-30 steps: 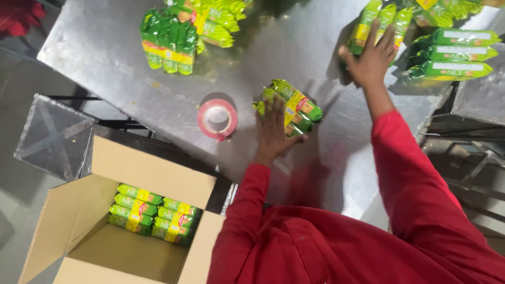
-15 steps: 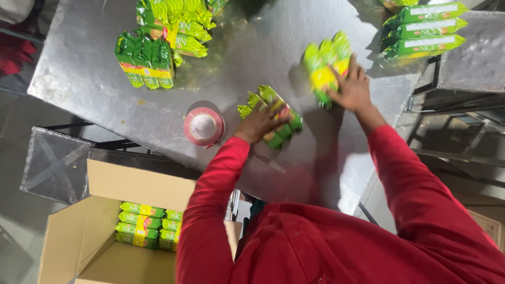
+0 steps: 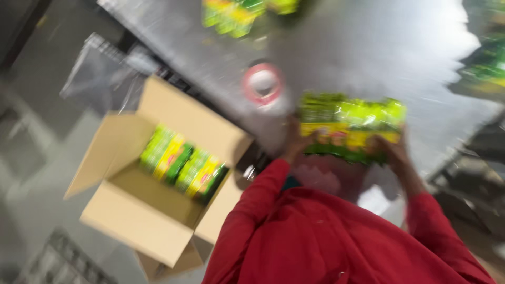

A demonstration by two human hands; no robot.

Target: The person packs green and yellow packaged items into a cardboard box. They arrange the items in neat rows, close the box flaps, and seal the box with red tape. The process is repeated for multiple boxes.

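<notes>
Gathered now: half a second ago the hands worked apart, and now both clamp one stack of green-and-yellow packets (image 3: 351, 126) just above the steel table (image 3: 368, 52). Largest first: dull, scuffed metal top, then the open cardboard box (image 3: 152, 210) below its edge, flaps out, a row of boxed packets (image 3: 181, 165) already inside. Left hand (image 3: 300, 142) and right hand (image 3: 392, 150) press the glossy stack's ends, keeping it square. A red-rimmed tape roll (image 3: 262, 84) lies beside it.

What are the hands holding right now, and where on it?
A row of green and yellow packets, gripped at its two ends: left hand, right hand.
</notes>
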